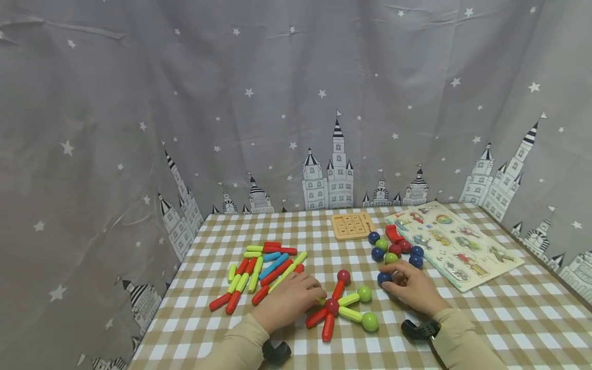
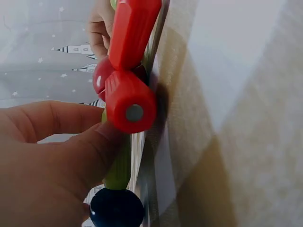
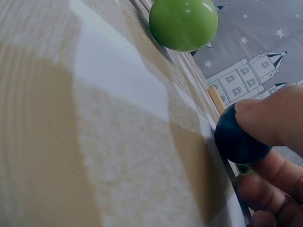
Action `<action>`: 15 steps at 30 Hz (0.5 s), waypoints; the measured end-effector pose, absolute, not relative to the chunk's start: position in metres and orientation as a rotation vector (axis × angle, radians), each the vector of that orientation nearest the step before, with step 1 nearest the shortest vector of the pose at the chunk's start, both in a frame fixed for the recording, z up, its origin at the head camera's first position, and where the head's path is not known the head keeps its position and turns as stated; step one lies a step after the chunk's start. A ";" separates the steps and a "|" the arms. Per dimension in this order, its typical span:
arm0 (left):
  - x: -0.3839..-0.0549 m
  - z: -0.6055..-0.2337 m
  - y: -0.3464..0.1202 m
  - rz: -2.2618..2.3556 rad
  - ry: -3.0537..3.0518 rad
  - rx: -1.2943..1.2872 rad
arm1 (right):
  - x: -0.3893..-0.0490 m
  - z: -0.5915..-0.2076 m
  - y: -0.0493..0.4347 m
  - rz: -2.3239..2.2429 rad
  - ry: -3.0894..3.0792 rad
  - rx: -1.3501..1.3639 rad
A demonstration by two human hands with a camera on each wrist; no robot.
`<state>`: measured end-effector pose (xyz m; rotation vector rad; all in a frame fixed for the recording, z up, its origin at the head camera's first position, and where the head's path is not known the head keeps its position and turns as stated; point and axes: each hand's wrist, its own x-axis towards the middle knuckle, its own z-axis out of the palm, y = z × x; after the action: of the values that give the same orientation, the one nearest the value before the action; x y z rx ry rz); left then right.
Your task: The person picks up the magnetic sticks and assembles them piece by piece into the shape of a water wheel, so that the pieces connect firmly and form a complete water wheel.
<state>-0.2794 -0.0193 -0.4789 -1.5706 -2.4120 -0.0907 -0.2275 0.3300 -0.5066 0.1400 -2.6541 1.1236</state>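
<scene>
A star-shaped build of magnetic rods has a red centre ball, with red and yellow-green rods spreading from it. Two green balls and a red ball cap some of its rods. My left hand pinches a yellow-green rod of this build between thumb and finger; a dark blue ball sits on that rod's end, hidden in the head view. To the right of the build, my right hand pinches another dark blue ball between thumb and fingers, low over the cloth.
Loose red, yellow-green and blue rods lie left of the build. Several blue, green and red balls cluster behind my right hand beside a red piece. A wooden number puzzle and a picture board lie farther back.
</scene>
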 end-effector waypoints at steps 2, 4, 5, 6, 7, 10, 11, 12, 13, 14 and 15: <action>-0.278 -0.476 -0.017 -0.068 -2.423 -1.569 | -0.228 -0.508 0.329 1.134 -2.656 0.145; -0.276 -0.470 -0.014 -0.054 -2.434 -1.592 | -0.229 -0.509 0.329 1.151 -2.647 0.151; -0.276 -0.465 -0.011 -0.033 -2.421 -1.620 | -0.229 -0.509 0.329 1.154 -2.645 0.152; -0.276 -0.461 -0.008 -0.016 -2.407 -1.656 | -0.229 -0.510 0.329 1.159 -2.642 0.153; -0.275 -0.457 -0.004 -0.001 -2.393 -1.699 | -0.229 -0.510 0.329 1.162 -2.639 0.151; -0.277 -0.445 0.006 0.041 -2.337 -1.826 | -0.229 -0.510 0.330 1.172 -2.636 0.133; -0.278 -0.443 0.009 0.046 -2.327 -1.857 | -0.229 -0.509 0.330 1.178 -2.637 0.127; -0.278 -0.441 0.011 0.034 -2.340 -1.882 | -0.229 -0.509 0.330 1.182 -2.638 0.123; -0.279 -0.441 0.012 0.021 -2.350 -1.902 | -0.229 -0.509 0.331 1.187 -2.640 0.119; -0.280 -0.440 0.013 0.003 -2.362 -1.916 | -0.229 -0.509 0.331 1.187 -2.643 0.118; -0.281 -0.441 0.013 -0.021 -2.378 -1.926 | -0.229 -0.508 0.331 1.184 -2.647 0.120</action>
<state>-0.2809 0.0128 -0.4408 -1.9259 -2.3780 -0.0208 -0.2287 0.3312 -0.5084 0.1201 -2.6467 1.1835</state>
